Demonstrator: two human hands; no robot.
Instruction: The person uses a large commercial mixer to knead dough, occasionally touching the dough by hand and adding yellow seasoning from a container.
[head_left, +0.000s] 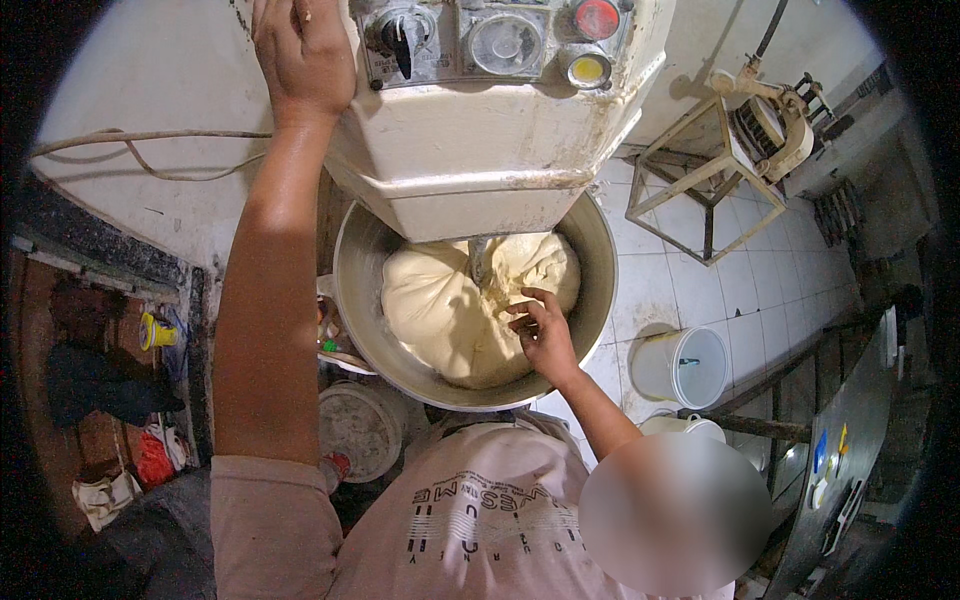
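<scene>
A large mass of pale dough (430, 310) fills much of the round metal mixing bowl (352, 270). The mixer's metal shaft (478, 258) goes down into the dough under the cream-coloured mixer head (480, 150). My right hand (545, 335) is over the dough's right side, its fingers loosely bent and apart, with nothing held; whether the fingertips touch the dough I cannot tell. Up at the left, my left hand (305, 65) lies against the side of the mixer head, fingers stretched upward and partly cut off by the frame edge.
The mixer's panel holds a black rotary knob (402, 42), a round dial (503, 44), a red button (597, 18) and a yellow one (588, 69). White buckets (680, 368) stand on the tiled floor at right. Beyond is a metal-framed stand (708, 190). A lidded tub (358, 430) sits below the bowl.
</scene>
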